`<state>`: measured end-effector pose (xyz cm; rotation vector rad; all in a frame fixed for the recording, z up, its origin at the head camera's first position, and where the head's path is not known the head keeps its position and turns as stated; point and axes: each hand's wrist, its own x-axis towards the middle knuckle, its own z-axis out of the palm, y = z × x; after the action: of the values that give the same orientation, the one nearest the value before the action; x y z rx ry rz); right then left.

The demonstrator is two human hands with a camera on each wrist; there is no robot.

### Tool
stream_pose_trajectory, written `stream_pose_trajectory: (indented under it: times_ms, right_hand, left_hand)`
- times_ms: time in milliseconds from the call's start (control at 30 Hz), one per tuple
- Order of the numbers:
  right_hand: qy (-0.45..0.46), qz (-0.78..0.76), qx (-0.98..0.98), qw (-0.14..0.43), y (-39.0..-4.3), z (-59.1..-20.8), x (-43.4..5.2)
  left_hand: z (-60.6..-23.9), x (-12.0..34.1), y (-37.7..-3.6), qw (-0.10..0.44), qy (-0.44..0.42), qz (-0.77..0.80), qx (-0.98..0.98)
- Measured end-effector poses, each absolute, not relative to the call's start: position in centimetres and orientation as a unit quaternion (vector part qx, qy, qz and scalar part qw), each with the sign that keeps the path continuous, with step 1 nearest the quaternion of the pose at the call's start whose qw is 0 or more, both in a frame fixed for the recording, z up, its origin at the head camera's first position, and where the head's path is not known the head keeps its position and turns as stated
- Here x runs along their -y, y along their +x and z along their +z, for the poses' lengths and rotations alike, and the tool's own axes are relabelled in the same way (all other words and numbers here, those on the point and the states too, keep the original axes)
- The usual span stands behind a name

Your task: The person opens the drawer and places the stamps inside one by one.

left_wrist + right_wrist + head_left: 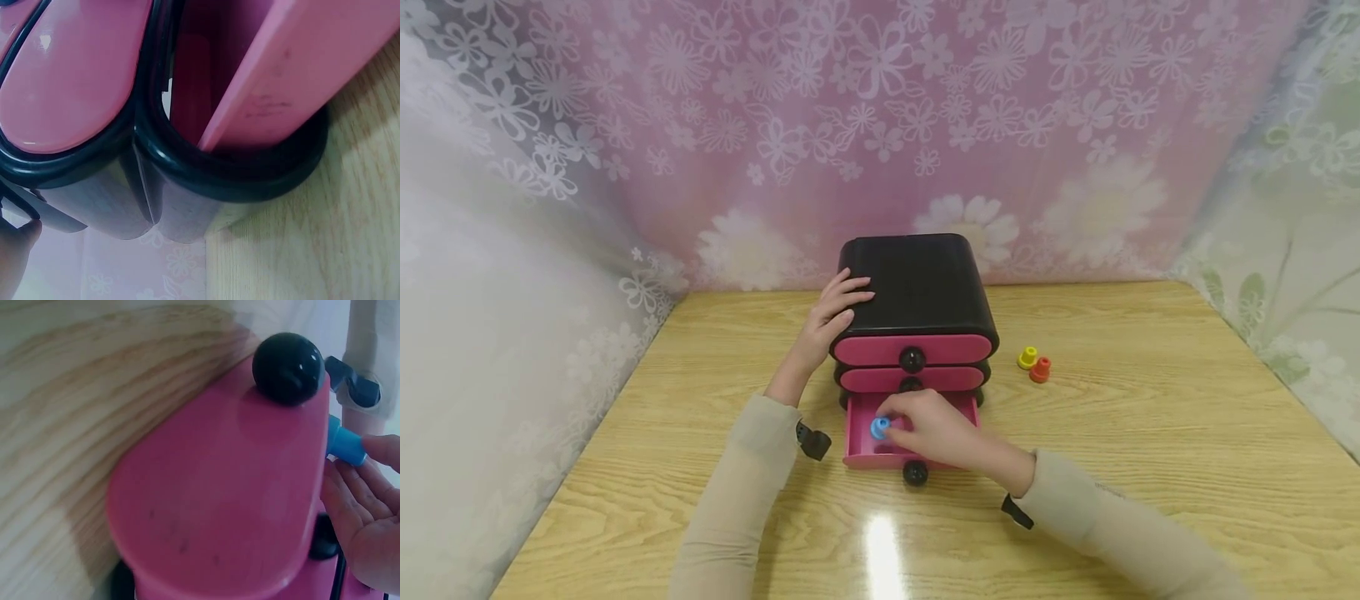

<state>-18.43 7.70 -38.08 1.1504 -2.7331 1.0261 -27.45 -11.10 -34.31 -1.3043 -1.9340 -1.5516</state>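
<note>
Blue peg [879, 427] is being pinched by right hand [934, 435] over open pink drawer [857, 446]; should be released low inside. Cabinet [917, 287] is being steadied under left hand [833, 317], fingers flat.

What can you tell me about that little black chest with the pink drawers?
The chest is a small rounded cabinet with a glossy black shell that looks like plastic. It has three pink drawers, each with a round black knob. The top two are shut; the bottom drawer is pulled out toward the person. It stands upright on the wooden table, near the back. The left hand rests on its top left edge; the right hand holds a small blue piece over the open drawer.
</note>
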Motion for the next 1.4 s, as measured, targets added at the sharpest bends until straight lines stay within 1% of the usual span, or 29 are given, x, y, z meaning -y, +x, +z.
stream_pose_trajectory:
  times_ms: [567,800,1400]
  right_hand:
    - [0.383,0.269,0.883,-0.016,-19.2,-39.3,-5.8]
    - [0.375,0.269,0.886,-0.038,-19.2,-39.7,-5.5]
    - [0.371,0.260,0.891,-0.037,-19.4,-40.3,-5.5]
  left_hand:
    - [-34.2,11.2,-27.5,0.171,-0.465,-0.548,0.674]
    - [-34.2,11.2,-27.4,0.170,-0.462,-0.544,0.679]
    - [-34.2,11.1,-27.3,0.167,-0.453,-0.545,0.685]
